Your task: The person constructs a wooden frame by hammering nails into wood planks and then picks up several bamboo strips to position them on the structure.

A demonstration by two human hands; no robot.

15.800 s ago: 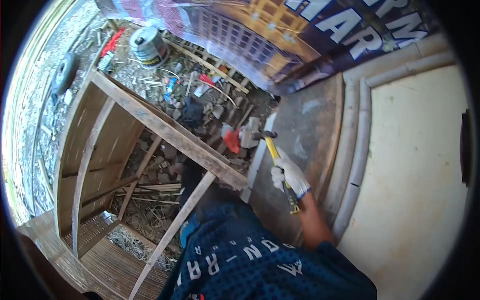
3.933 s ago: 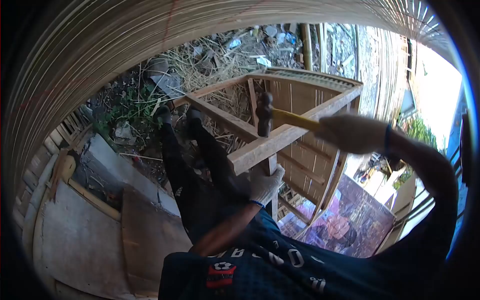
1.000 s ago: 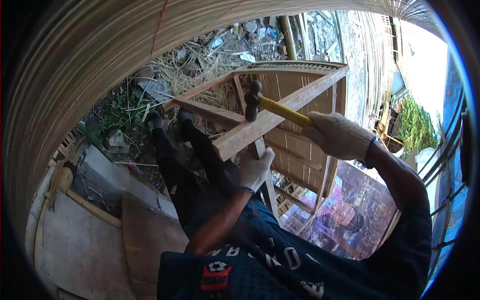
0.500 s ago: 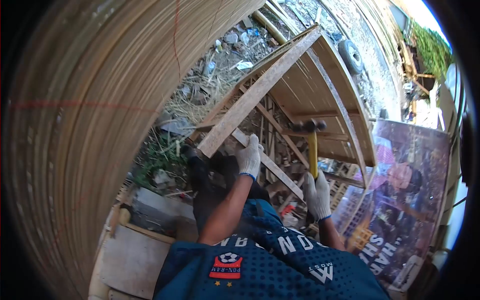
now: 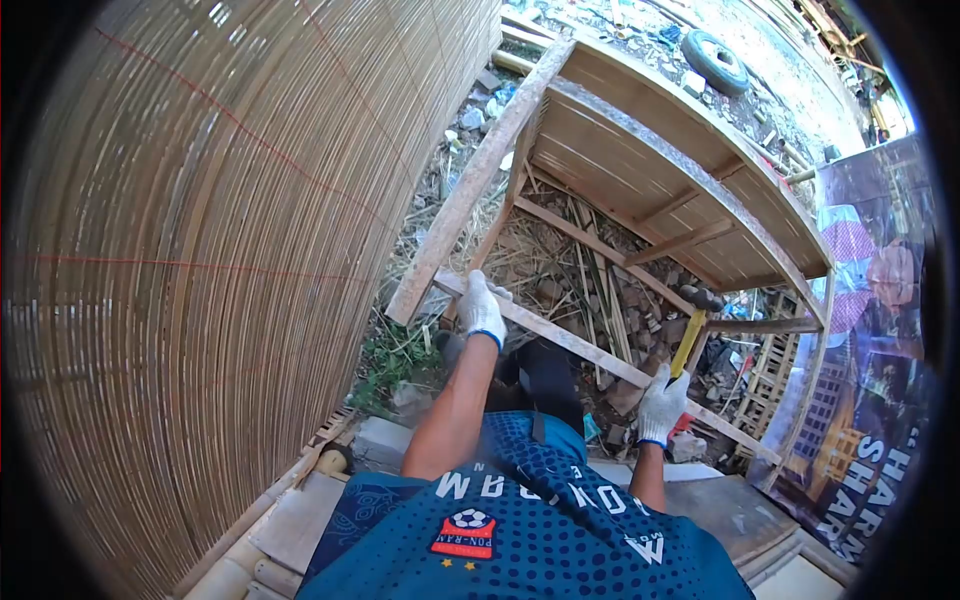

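Observation:
In a white knit glove, my left hand (image 5: 482,308) is closed round a thin wooden strip (image 5: 572,343) near its left end. My gloved right hand (image 5: 661,405) grips a hammer (image 5: 689,340) by its yellow handle, the dark head pointing up and away from me. That hand also lies against the strip's right part; whether its fingers press on the wood I cannot make out. The strip runs across the near side of a wooden frame (image 5: 492,170), which has a panel of woven slats (image 5: 615,165). Its left end meets the frame's long beam.
A tall bamboo-slat screen (image 5: 230,260) fills the left side. A printed banner (image 5: 880,350) hangs at the right. Rubble and cut sticks cover the ground inside the frame. Beyond it lies a tyre (image 5: 715,62). Flat boards (image 5: 735,510) are close to my body.
My view has shifted, and the strip's right end now reaches the frame's right side. My right hand with the hammer has come down against the strip. My left hand still holds it.

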